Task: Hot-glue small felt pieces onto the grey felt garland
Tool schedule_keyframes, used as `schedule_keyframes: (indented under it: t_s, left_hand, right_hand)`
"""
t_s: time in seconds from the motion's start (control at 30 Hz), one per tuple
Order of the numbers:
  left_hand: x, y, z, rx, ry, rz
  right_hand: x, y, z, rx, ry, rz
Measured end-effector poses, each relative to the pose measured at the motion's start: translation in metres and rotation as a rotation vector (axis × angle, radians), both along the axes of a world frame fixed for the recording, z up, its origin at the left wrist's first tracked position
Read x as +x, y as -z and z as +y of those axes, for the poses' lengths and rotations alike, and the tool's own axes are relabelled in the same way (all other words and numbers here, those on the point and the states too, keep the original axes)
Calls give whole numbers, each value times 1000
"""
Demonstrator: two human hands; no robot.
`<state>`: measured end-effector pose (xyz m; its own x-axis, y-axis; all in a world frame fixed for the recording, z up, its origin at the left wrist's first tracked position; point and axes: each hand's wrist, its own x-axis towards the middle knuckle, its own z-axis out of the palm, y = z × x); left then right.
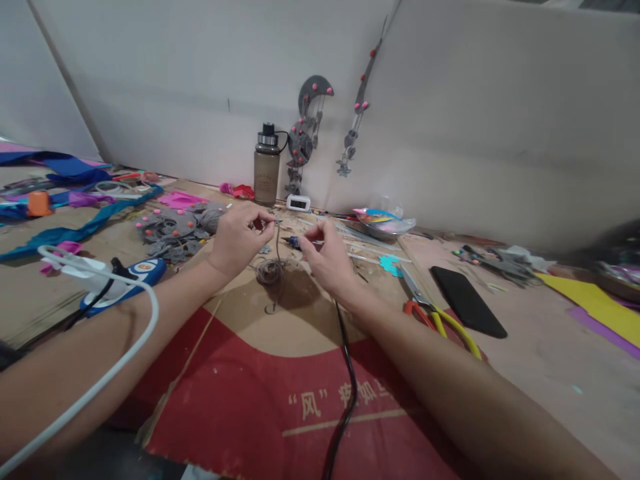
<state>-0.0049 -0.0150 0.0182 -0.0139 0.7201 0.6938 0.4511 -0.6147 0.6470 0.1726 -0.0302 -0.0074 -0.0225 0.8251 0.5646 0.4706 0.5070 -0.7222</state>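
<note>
My left hand (pixel 239 235) is closed in a pinch on a thin grey cord (pixel 277 248) that hangs down to a small grey coil (pixel 270 272) on the cardboard. My right hand (pixel 327 257) is closed round a small blue-tipped tool (pixel 294 242) whose black cable (pixel 346 373) runs back toward me. The tool's tip points at the cord just below my left fingers. Both hands are over the brown and red cardboard sheet (pixel 280 400).
Grey felt pieces with pink dots (pixel 173 227) lie at left, a blue-white glue gun (pixel 135 277) nearer. A bottle (pixel 267 167) and small clock (pixel 299 203) stand at the wall. Scissors (pixel 430 310) and a black phone (pixel 467 300) lie at right. White cable (pixel 107 380) crosses my left arm.
</note>
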Motion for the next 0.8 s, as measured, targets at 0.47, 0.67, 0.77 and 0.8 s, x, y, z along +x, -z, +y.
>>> schedule_keyframes:
  t_s: [0.47,0.67,0.77,0.8]
  left_hand:
    - [13,1,-6,-156,133,6]
    - [13,2,-6,-291,209,-35]
    - [13,3,-5,-331,260,-61]
    - [13,3,-5,-337,274,-70]
  right_hand:
    - [-17,-4,-2,-153,-147,293]
    - [-15,-5,-4,-101,-105,280]
    - [-15,-4,-4,-104,-88,287]
    - [-14,-3,-3,-105,-81,287]
